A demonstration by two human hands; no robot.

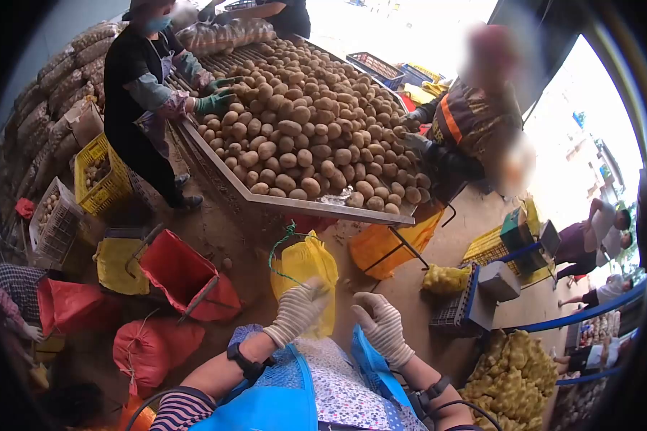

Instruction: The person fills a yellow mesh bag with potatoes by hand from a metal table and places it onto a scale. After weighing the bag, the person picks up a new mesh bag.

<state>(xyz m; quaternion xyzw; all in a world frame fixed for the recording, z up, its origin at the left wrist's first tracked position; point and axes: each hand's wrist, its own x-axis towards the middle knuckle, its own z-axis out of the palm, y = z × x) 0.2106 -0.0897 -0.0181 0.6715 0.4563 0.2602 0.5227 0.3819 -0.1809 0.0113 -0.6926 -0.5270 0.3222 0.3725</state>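
Note:
A yellow mesh bag [310, 258] stands in front of me, with a loose green string [286, 246] trailing at its upper left. My left hand [297, 314], in a white striped knit glove, overlaps the front of this bag. Its fingers are smeared by motion, so whether they grip the mesh cannot be made out. My right hand [384, 329], gloved alike, is to the right of the bag and apart from it. Its fingers are curved and the thumb is apart, with nothing visible in them. Beyond the bag, a metal-edged sorting table [302, 206] carries a heap of potatoes [295, 129].
Two co-workers [140, 86] [474, 118] reach into the heap from both sides. Red bags [187, 276] and a yellow crate [102, 172] are at left. An orange bag [395, 244], stacked crates [474, 294] and a full mesh sack [514, 373] are at right.

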